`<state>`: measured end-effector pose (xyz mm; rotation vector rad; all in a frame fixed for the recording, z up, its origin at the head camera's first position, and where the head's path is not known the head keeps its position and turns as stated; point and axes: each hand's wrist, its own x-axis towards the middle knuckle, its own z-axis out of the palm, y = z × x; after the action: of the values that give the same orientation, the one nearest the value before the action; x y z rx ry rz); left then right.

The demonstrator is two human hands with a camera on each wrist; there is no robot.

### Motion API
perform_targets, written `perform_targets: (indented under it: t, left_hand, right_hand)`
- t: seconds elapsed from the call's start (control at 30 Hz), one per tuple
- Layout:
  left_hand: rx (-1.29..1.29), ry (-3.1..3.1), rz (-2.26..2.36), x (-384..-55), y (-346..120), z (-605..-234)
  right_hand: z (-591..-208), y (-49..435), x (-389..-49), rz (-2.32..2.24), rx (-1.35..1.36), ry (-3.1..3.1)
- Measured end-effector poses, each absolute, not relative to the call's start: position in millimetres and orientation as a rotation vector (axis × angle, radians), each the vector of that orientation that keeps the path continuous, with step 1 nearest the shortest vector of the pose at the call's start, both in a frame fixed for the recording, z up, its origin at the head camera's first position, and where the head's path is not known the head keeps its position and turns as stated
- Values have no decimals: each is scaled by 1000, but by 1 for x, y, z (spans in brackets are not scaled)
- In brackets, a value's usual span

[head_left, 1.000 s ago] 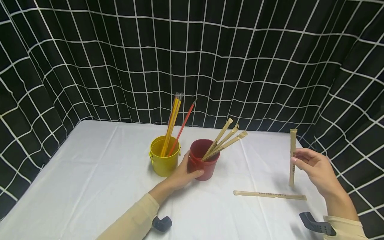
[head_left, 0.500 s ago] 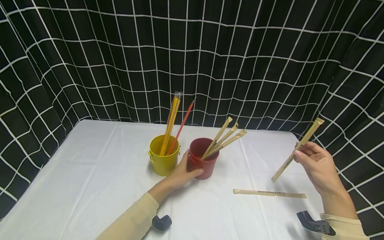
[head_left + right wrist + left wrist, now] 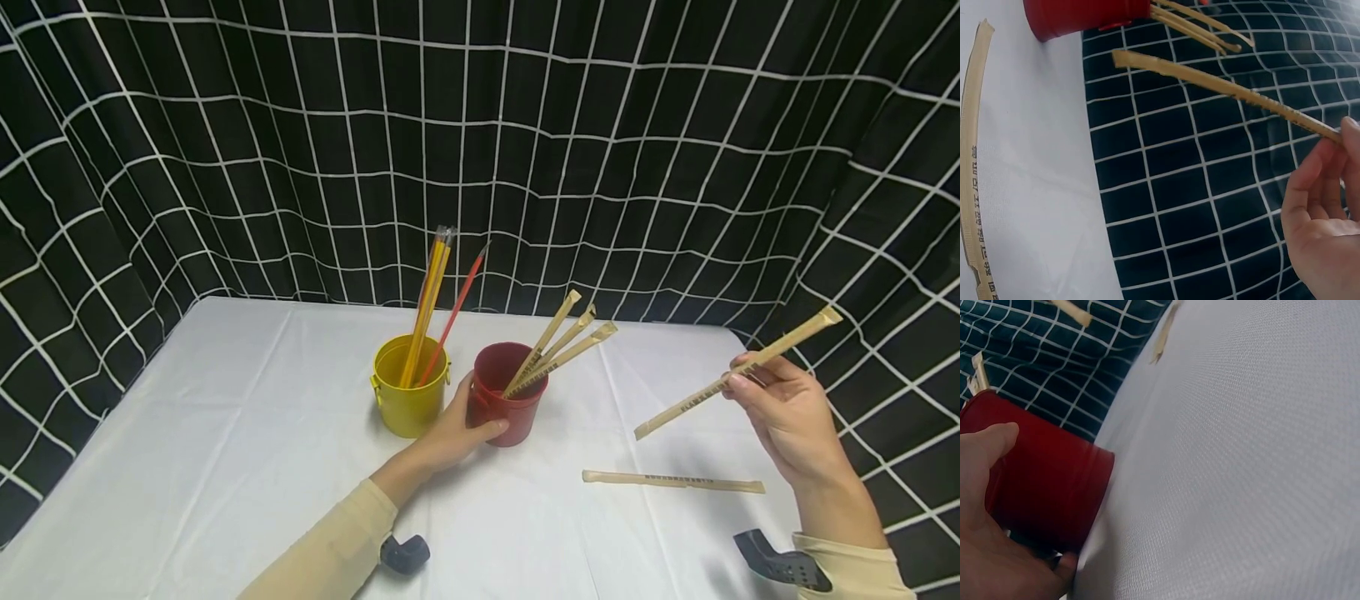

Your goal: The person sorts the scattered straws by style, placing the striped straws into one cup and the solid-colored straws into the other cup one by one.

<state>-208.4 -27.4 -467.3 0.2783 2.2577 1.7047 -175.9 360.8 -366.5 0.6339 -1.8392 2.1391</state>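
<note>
My left hand (image 3: pixel 453 433) grips the side of a red bucket (image 3: pixel 512 421), its thumb across the front; the left wrist view shows thumb and fingers around the red wall (image 3: pixel 1047 481). Three paper-wrapped straws (image 3: pixel 562 337) lean rightward out of that bucket. At the right, my right hand (image 3: pixel 787 412) pinches another paper-wrapped straw (image 3: pixel 697 398) near its middle, above the table. It slants, lower end pointing left toward the red bucket. Below it, one more wrapped straw (image 3: pixel 675 482) lies flat on the white cloth; printed characters show along it in the right wrist view.
Just left of the red bucket stands a yellow bucket (image 3: pixel 408 412) with small side handles. It holds several yellow pencils (image 3: pixel 429 308) and a red paintbrush-like stick (image 3: pixel 461 308). A black curtain with a white grid (image 3: pixel 480 150) hangs behind the white-covered table (image 3: pixel 225 433).
The straw in my right hand has turned from upright to a flat slant, its lower end swinging left. My right hand has shifted slightly left. The left hand and red bucket have stayed in place.
</note>
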Motion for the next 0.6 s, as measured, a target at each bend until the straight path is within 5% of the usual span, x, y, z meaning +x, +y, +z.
perform_targets:
  t: [0.6]
  left_hand:
    - [259,2263,1693,-209,-28,-468]
  right_hand:
    - [-356,344,-172,2117,757,-1769]
